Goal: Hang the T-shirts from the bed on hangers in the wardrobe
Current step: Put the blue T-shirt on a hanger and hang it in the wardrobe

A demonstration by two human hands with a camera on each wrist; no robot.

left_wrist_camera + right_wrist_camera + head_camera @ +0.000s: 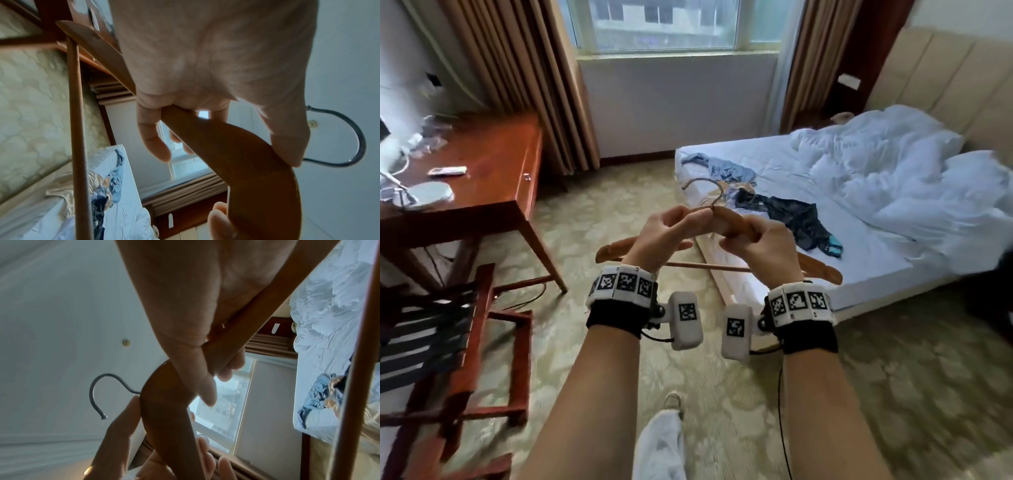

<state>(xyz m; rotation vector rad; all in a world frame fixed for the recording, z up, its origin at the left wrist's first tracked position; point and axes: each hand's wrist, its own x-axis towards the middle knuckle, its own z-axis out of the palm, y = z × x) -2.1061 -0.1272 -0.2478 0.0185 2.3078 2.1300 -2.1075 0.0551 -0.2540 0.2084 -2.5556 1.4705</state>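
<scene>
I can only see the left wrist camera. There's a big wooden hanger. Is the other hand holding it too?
Observer: Yes. The head view shows the right hand gripping the hanger just right of its hook, with the left hand just left of it.
Operator: Is a shirt on it yet?
Observer: No, the whole hanger is bare. A dark shirt and a blue one lie crumpled on the bed beyond the hands.
Operator: What's down on my left?
Observer: A wooden rack with black straps stands on the carpet beside the left arm.
</scene>
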